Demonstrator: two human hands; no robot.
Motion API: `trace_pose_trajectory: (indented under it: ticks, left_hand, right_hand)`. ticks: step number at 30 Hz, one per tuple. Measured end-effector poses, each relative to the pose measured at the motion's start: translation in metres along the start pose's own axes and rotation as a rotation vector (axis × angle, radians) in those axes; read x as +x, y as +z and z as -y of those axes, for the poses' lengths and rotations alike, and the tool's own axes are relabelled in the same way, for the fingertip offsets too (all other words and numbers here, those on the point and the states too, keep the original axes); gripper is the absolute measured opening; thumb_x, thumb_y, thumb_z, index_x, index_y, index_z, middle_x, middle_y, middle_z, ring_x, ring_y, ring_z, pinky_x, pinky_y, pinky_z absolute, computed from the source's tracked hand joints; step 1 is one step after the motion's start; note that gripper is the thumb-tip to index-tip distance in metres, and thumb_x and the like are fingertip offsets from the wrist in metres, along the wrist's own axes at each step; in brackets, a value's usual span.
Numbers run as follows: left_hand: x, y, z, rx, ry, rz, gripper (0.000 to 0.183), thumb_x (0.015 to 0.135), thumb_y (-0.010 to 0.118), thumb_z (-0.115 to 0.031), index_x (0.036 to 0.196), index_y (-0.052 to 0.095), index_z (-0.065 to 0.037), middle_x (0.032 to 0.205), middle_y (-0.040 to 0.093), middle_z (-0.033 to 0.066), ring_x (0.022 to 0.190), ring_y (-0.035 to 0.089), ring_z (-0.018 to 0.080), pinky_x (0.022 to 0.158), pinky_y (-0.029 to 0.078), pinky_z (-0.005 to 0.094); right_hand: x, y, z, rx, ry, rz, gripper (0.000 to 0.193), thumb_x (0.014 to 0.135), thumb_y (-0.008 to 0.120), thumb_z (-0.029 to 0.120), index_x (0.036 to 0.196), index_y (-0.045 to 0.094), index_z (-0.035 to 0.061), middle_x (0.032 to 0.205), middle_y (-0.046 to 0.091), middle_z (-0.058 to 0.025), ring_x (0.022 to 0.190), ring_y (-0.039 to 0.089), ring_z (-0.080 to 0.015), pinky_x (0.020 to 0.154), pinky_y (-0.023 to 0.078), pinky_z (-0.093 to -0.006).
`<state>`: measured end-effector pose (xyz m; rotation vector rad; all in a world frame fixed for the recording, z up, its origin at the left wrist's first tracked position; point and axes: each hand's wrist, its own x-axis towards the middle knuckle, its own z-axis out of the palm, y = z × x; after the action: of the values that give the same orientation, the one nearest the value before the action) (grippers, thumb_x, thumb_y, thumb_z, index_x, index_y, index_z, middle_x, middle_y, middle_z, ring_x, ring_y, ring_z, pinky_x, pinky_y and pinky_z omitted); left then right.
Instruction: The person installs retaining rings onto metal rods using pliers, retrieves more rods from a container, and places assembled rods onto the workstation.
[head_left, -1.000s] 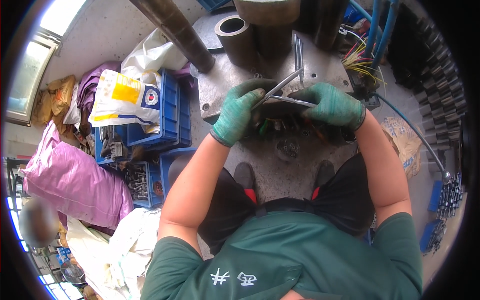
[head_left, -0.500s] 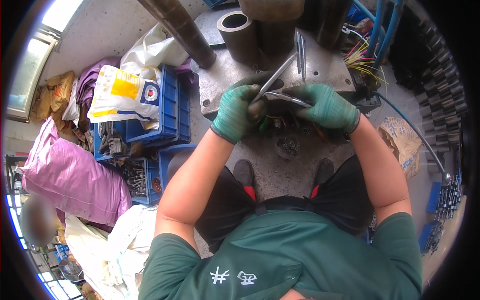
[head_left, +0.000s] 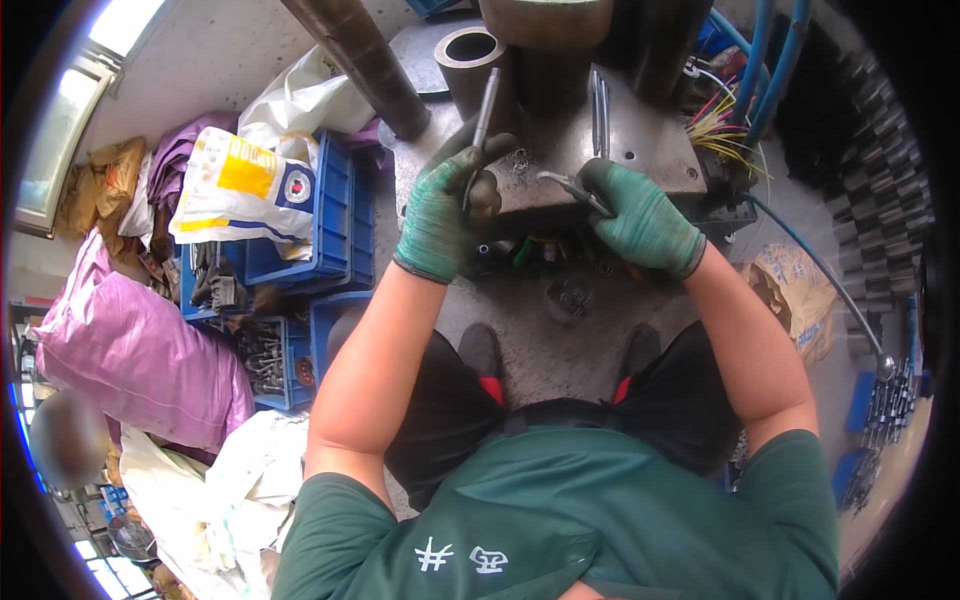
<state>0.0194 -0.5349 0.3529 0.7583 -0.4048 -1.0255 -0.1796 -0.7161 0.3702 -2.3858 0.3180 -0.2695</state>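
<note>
My left hand (head_left: 445,205), in a green glove with darkened fingers, is closed round a slim grey metal rod (head_left: 487,110). The rod points up and slightly right, and its lower end is partly hidden by the fingers. My right hand (head_left: 640,215), gloved alike, grips a short bent metal tool (head_left: 572,187) whose tip points left; the palm covers the rest of it. Both hands are over the front edge of a grey steel plate (head_left: 660,150), apart from each other. A few similar metal rods (head_left: 600,110) lie on that plate, just beyond my right hand.
A thick hollow steel cylinder (head_left: 468,62) stands on the plate beside a slanted column (head_left: 365,65). At left are blue crates (head_left: 345,210), a white-and-yellow sack (head_left: 250,190) and a purple sack (head_left: 145,345). Coloured wires (head_left: 715,130) and blue hoses (head_left: 755,75) run at right.
My hands have moved apart, the left one leftward. The rod in it has swung more upright, away from the tool in my right hand. Small metal bits now show on the plate between them.
</note>
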Motion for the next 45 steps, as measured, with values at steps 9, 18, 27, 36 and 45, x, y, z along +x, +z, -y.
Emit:
trace_pose_trajectory:
  ticks: [9,18,27,36,45]
  left_hand:
    - [0.010,-0.005,-0.001,0.881,0.085,-0.205,0.048,0.080,0.059,0.004,0.127,0.069,0.001,0.113,0.073,0.0102,0.093,0.071,0.0224,0.083,0.056,0.0333]
    - [0.013,0.002,0.017,1.932,0.257,-0.136,0.040,0.086,0.079,-0.030,0.120,0.077,-0.008,0.111,0.066,0.0200,0.103,0.068,0.0387,0.089,0.057,0.0467]
    - [-0.008,-0.012,0.045,2.077,0.628,0.097,0.026,0.072,0.083,-0.017,0.094,0.072,-0.011,0.095,0.063,0.0125,0.092,0.067,0.0347,0.074,0.056,0.0467]
    - [-0.006,0.015,0.050,1.341,0.465,-0.269,0.009,0.092,0.071,-0.006,0.099,0.065,-0.007,0.093,0.069,0.0129,0.079,0.066,0.0274,0.069,0.054,0.0405]
    - [0.005,0.001,0.025,0.195,-0.083,-0.297,0.015,0.093,0.062,-0.005,0.107,0.058,-0.006,0.099,0.072,0.0126,0.065,0.052,0.0094,0.052,0.042,0.0224]
  right_hand:
    - [0.006,0.007,0.005,-0.091,-0.121,-0.019,0.036,0.081,0.070,0.005,0.116,0.068,-0.0021,0.106,0.072,-0.0243,0.104,0.071,-0.0399,0.093,0.057,-0.0450]
    - [-0.002,-0.001,-0.004,0.130,-0.073,-0.214,0.037,0.085,0.069,0.004,0.121,0.064,-0.0011,0.105,0.071,-0.0197,0.095,0.071,-0.0334,0.086,0.057,-0.0405]
    - [-0.002,-0.011,-0.010,0.386,-0.051,-0.304,0.028,0.091,0.070,0.004,0.118,0.064,0.0008,0.103,0.071,-0.0069,0.094,0.067,-0.0140,0.088,0.055,-0.0322]
    - [-0.001,-0.018,-0.011,0.853,0.357,-0.212,0.041,0.088,0.071,0.016,0.126,0.061,0.0065,0.107,0.065,-0.0008,0.093,0.060,-0.0108,0.078,0.047,-0.0255]
    - [-0.009,0.000,0.009,-0.201,-0.130,-0.272,0.066,0.075,0.067,-0.002,0.140,0.062,0.0046,0.121,0.065,-0.0197,0.110,0.063,-0.0397,0.097,0.054,-0.0449]
